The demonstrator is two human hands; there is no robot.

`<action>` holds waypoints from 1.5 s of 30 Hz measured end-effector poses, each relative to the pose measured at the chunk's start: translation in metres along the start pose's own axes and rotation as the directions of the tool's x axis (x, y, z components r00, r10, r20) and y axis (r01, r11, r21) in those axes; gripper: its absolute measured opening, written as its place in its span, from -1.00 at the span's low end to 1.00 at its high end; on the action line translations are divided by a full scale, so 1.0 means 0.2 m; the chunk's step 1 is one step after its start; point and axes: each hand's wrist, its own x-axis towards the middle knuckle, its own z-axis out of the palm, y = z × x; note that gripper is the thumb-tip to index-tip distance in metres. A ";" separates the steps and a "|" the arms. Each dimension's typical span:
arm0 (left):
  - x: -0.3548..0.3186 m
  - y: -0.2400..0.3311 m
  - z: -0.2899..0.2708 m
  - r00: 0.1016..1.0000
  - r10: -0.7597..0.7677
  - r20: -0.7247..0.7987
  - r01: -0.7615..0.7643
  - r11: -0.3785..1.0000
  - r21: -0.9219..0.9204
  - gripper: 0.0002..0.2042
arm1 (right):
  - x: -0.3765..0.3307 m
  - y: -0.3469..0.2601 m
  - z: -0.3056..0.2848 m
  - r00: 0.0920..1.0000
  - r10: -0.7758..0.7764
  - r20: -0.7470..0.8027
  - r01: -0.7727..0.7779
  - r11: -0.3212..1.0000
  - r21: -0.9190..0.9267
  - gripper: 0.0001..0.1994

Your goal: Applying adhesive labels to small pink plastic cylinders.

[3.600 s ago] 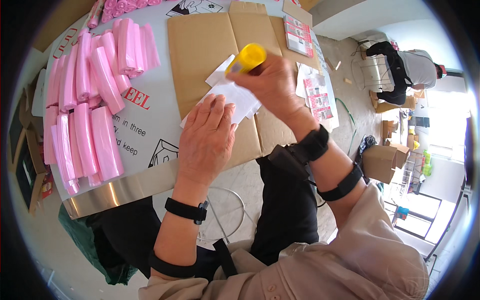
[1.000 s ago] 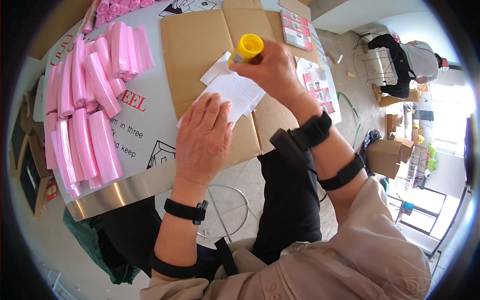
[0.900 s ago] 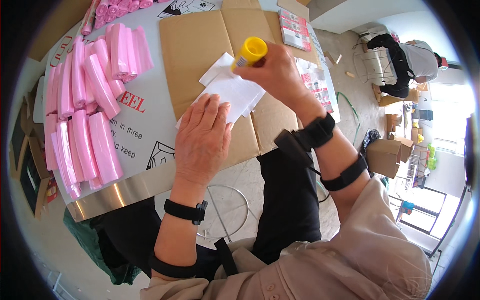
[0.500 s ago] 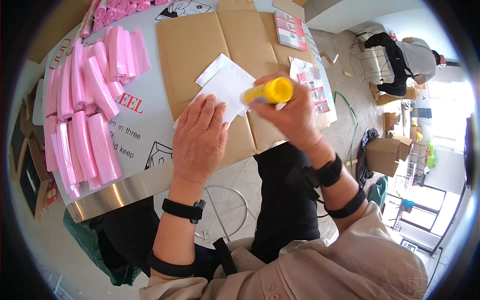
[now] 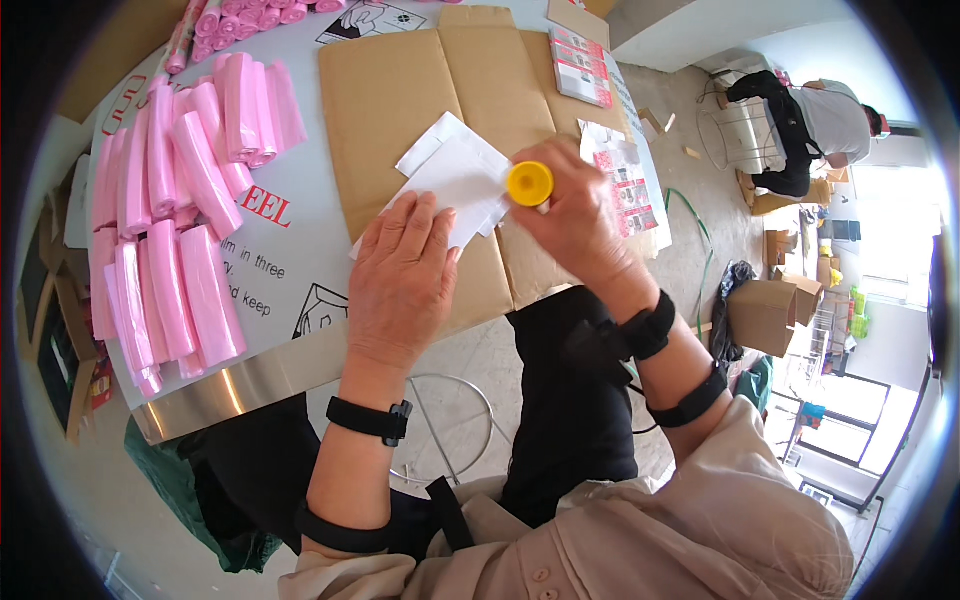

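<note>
A: "Right side?"
B: "Right hand (image 5: 578, 220) closed around a yellow tube (image 5: 530, 184); tip hidden, so contact with the white papers (image 5: 458, 172) is unconfirmed."
A: "Left?"
B: "Left hand (image 5: 400, 285) flat, gripping nothing, fingertips on the papers; cardboard (image 5: 385, 85) beneath, pink rolls (image 5: 212, 290) leftward."

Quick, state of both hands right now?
Left hand: open, laid flat on the white paper, grasping nothing.
Right hand: closed around the yellow tube.
</note>
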 end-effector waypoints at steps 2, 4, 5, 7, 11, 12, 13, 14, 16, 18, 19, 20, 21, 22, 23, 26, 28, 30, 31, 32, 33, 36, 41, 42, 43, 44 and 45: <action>0.00 0.00 0.00 1.000 -0.005 -0.003 0.005 1.000 0.003 -0.65 | 0.04 0.04 0.01 0.992 0.121 -0.039 -0.116 0.986 0.122 -0.78; 0.00 0.00 -0.01 1.000 -0.012 -0.002 0.012 1.000 0.002 -0.65 | 0.08 -0.01 0.02 0.942 0.334 -0.001 -0.315 0.889 0.332 -0.78; 0.00 0.00 -0.02 1.000 -0.013 0.001 0.013 1.000 0.003 -0.65 | 0.11 -0.02 0.06 0.943 0.332 0.002 -0.313 0.889 0.335 -0.78; 0.01 0.01 -0.02 1.000 -0.011 0.001 0.011 1.000 0.006 -0.65 | 0.15 -0.06 0.15 0.955 0.294 0.031 -0.269 0.823 0.501 -0.77; -0.01 -0.01 0.02 1.000 -0.012 0.013 0.012 1.000 -0.006 -0.64 | 0.18 -0.06 0.25 0.974 0.217 0.072 -0.229 0.928 0.295 -0.77; -0.01 -0.01 0.01 1.000 -0.014 0.010 0.015 1.000 -0.011 -0.65 | 0.20 -0.05 0.24 0.985 0.172 0.003 -0.168 0.957 0.237 -0.75; 0.00 0.00 0.00 1.000 -0.009 0.006 0.009 1.000 -0.015 -0.65 | 0.23 0.01 0.21 0.985 0.172 -0.001 -0.167 0.959 0.230 -0.75; 0.02 0.01 0.00 1.000 -0.005 0.008 0.005 1.000 -0.024 -0.66 | 0.25 0.08 0.19 0.977 0.212 -0.033 -0.203 0.963 0.177 -0.74; 0.02 0.01 -0.01 1.000 -0.008 0.011 0.009 1.000 -0.026 -0.67 | 0.27 0.10 0.15 0.953 0.300 -0.034 -0.286 0.933 0.218 -0.75; 0.01 0.01 -0.01 1.000 -0.014 0.016 0.014 1.000 -0.017 -0.67 | 0.24 0.05 0.15 0.941 0.337 0.020 -0.317 0.860 0.400 -0.75; 0.01 0.00 -0.02 1.000 -0.015 0.017 0.015 1.000 -0.011 -0.67 | 0.23 0.02 0.16 0.928 0.364 0.081 -0.343 0.750 0.566 -0.76; 0.00 0.00 -0.02 1.000 -0.017 0.022 0.017 1.000 -0.003 -0.66 | 0.21 0.00 0.21 0.931 0.339 0.135 -0.347 0.705 0.618 -0.77; 0.01 0.00 -0.03 1.000 -0.010 0.023 0.010 1.000 -0.001 -0.66 | 0.20 -0.01 0.24 0.925 0.330 0.185 -0.373 0.704 0.605 -0.76; 0.02 0.00 -0.03 1.000 0.000 0.020 0.000 1.000 0.002 -0.66 | 0.20 -0.01 0.23 0.940 0.323 0.110 -0.330 0.779 0.533 -0.77; 0.01 0.00 -0.03 1.000 -0.009 0.030 0.010 1.000 -0.009 -0.65 | 0.20 -0.01 0.21 0.951 0.307 0.033 -0.288 0.844 0.452 -0.76; 0.02 0.01 -0.01 1.000 0.002 0.030 -0.001 1.000 -0.011 -0.65 | 0.22 0.10 0.12 0.905 0.422 -0.049 -0.287 0.692 0.662 -0.64; 0.02 0.02 0.00 0.999 0.016 0.033 -0.015 1.000 -0.007 -0.64 | 0.21 0.15 0.01 0.896 0.444 0.025 -0.297 0.555 0.777 -0.63; 0.01 0.01 -0.02 0.998 -0.004 0.060 0.004 1.000 -0.011 -0.65 | 0.20 0.13 -0.08 0.884 0.460 0.087 -0.321 0.463 0.826 -0.62; 0.01 0.01 -0.02 0.998 0.009 0.055 -0.009 1.000 0.000 -0.65 | 0.19 0.13 -0.11 0.884 0.445 0.141 -0.302 0.316 0.899 -0.62; 0.01 0.01 -0.02 0.998 0.004 0.060 -0.004 1.000 0.003 -0.64 | 0.18 0.13 -0.13 0.887 0.419 0.192 -0.280 0.160 0.946 -0.61; 0.01 0.01 -0.02 0.998 0.001 0.064 -0.001 1.000 0.004 -0.64 | 0.17 0.13 -0.16 0.892 0.417 0.176 -0.263 0.162 0.951 -0.61; 0.02 0.02 -0.04 0.997 -0.002 0.082 0.002 1.000 0.003 -0.65 | 0.14 0.12 -0.19 0.827 0.483 0.288 -0.205 -0.218 0.954 -0.65; 0.02 0.02 -0.03 0.997 0.012 0.070 -0.013 1.000 0.018 -0.66 | 0.15 0.26 -0.15 0.808 0.485 0.334 -0.293 -0.160 0.943 -0.70; 0.02 0.02 -0.03 0.997 0.009 0.071 -0.010 1.000 0.015 -0.66 | 0.17 0.30 -0.15 0.797 0.457 0.394 -0.358 -0.167 0.919 -0.70; 0.02 0.03 -0.03 0.997 0.018 0.072 -0.019 1.000 0.020 -0.66 | 0.20 0.33 -0.14 0.800 0.459 0.386 -0.348 -0.169 0.922 -0.70; 0.02 0.03 -0.02 0.997 0.029 0.065 -0.030 0.999 0.016 -0.65 | 0.23 0.36 -0.11 0.781 0.490 0.386 -0.362 -0.149 0.920 -0.67; 0.02 0.03 -0.02 0.997 0.038 0.060 -0.039 0.999 0.014 -0.64 | 0.27 0.39 -0.07 0.761 0.520 0.389 -0.378 -0.133 0.916 -0.64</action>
